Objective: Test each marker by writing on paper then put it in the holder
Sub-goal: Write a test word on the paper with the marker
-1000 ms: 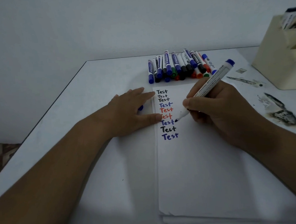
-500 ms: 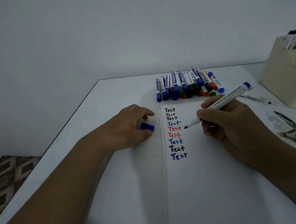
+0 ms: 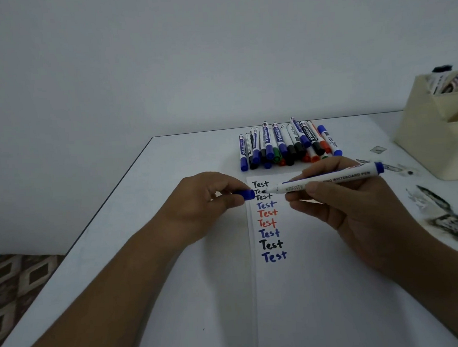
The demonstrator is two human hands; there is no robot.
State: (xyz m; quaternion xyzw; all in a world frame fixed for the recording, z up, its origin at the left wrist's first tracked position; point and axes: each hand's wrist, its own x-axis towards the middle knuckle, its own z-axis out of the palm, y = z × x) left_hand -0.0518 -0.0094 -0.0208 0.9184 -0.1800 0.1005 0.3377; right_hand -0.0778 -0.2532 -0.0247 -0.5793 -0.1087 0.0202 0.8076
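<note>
Head camera looks down on a white table [image 3: 174, 257], and it fills most of the shot. Across it runs the long sheet of paper [image 3: 324, 301], lying flat under both forearms, with a column of "Test" words [image 3: 268, 219] written down its left edge in black, blue and red. Off at the right edge stands the cream holder [image 3: 435, 139], upright, a few markers poking out of its top compartment; how many, I can't tell. Dark ink smudges [image 3: 445, 219] mark the table just in front of it. At the far end of the paper, a pile of capped markers [image 3: 288, 145] lies side by side, blue, black, green and red caps pointing toward us, touching one another.

Now the hands! The right hand [image 3: 345, 206] is curled round a white whiteboard marker [image 3: 330, 180], thumb on the near side, fingers wrapped behind the barrel. That marker lies nearly level in the air above the top of the written column, its blue tail end out to the right and its bare dark tip pointing left. The left hand [image 3: 205, 201] pinches the small blue cap [image 3: 246, 194] between thumb and fingertips, open end facing right. Cap and tip sit just apart, lined up nose to nose, not yet joined.
</note>
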